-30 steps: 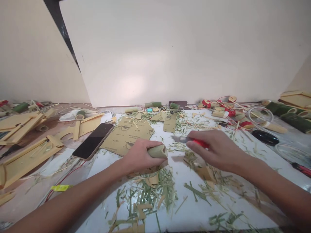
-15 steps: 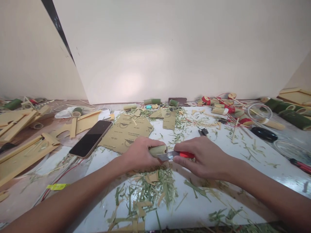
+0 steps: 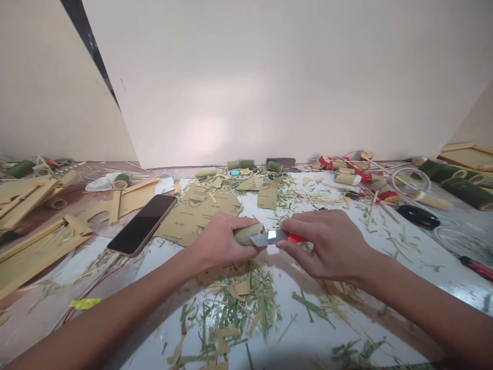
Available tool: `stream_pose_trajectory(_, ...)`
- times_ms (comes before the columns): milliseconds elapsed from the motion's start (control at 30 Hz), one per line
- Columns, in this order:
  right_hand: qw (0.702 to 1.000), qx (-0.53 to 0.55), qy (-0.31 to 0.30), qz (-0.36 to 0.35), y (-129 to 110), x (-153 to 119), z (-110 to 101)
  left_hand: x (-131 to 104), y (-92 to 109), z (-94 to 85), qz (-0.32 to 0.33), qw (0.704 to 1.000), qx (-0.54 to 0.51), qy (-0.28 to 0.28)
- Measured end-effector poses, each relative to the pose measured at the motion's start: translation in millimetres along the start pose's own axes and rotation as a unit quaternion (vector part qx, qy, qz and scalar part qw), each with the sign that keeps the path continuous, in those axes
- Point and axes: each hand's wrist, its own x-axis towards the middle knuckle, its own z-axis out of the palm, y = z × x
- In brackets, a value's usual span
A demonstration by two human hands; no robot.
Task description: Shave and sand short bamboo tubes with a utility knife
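Note:
My left hand (image 3: 220, 240) is wrapped round a short piece of bamboo (image 3: 247, 235), pale green with its skin partly shaved off. In my right hand (image 3: 327, 245) is a utility knife (image 3: 297, 237) with a red handle, gripped near the blade. The knife's blade (image 3: 269, 237) points left and lies against the near side of the bamboo's right end. Green and tan shavings (image 3: 250, 295) are heaped on the white board (image 3: 300, 329) below both hands.
Sheets of brown sandpaper (image 3: 200, 208) lie behind my left hand, and a phone (image 3: 143, 224) lies to their left. Cut bamboo tubes (image 3: 464, 190), a black oval object (image 3: 418, 216) and a clear ring (image 3: 411, 180) are at the right. Wooden pieces (image 3: 42, 246) crowd the left side.
Both hands have shifted slightly upward, with the bamboo still in the left. The knife blade has tilted and now catches the light; its tip remains at the bamboo.

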Motion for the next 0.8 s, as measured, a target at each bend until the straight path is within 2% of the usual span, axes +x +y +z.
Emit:
stream_pose_trajectory(167, 0.990, -0.037, 0.055, 0.128, 29, 0, -15, -6, -4, -7.9, -0.015, 1.000, 0.019, -0.005)
stream_pose_trajectory(300, 0.993, 0.067, 0.003, 0.094, 25, -3, -15, -5, -5, -6.0, -0.022, 1.000, 0.013, 0.011)
stream_pose_trajectory(500, 0.984, 0.140, -0.105, 0.026, -6, -1, -3, -1, -5, 4.1, 0.060, 0.998, 0.035, 0.013)
stream_pose_trajectory(667, 0.982, 0.146, -0.121, -0.002, -9, -1, -5, -1, -6, 5.4, 0.057, 0.997, 0.040, -0.017)
stream_pose_trajectory(800, 0.982, 0.141, -0.127, -0.007, -12, -2, -8, -2, -6, 4.5, 0.078, 0.996, 0.034, -0.017)
